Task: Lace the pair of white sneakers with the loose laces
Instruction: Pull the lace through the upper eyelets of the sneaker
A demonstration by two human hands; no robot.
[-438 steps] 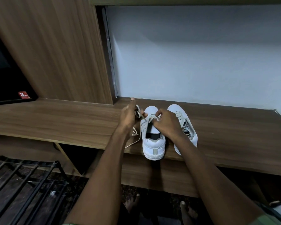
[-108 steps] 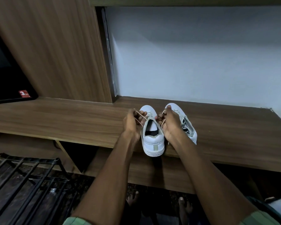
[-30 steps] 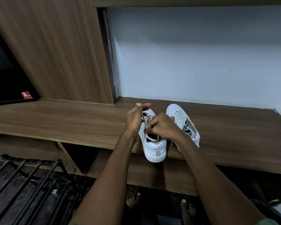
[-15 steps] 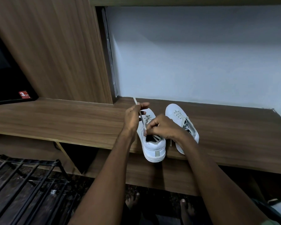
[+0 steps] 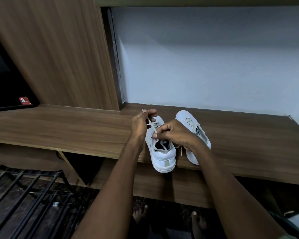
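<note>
Two white sneakers stand side by side on the wooden shelf [image 5: 76,131], heels toward me. The left sneaker [image 5: 163,157] has its heel hanging over the shelf's front edge. My left hand [image 5: 141,125] pinches the end of its lace [image 5: 151,124] and holds it taut, up and to the left. My right hand [image 5: 174,133] lies over the sneaker's top, fingers curled, pinching the same lace near the upper eyelets. The right sneaker [image 5: 191,121] is laced over its toe part; a loose lace end [image 5: 181,150] hangs beside it.
A wooden panel [image 5: 59,57] rises at the back left, a pale wall [image 5: 205,57] behind the shoes. A black screen [image 5: 5,87] with a red sticker is far left. A black metal rack [image 5: 24,195] stands on the floor below left. My bare feet [image 5: 167,219] show under the shelf.
My left hand has drawn the lace end a little further up and left, pulling it tight. The right hand has stayed on the left sneaker's top.
</note>
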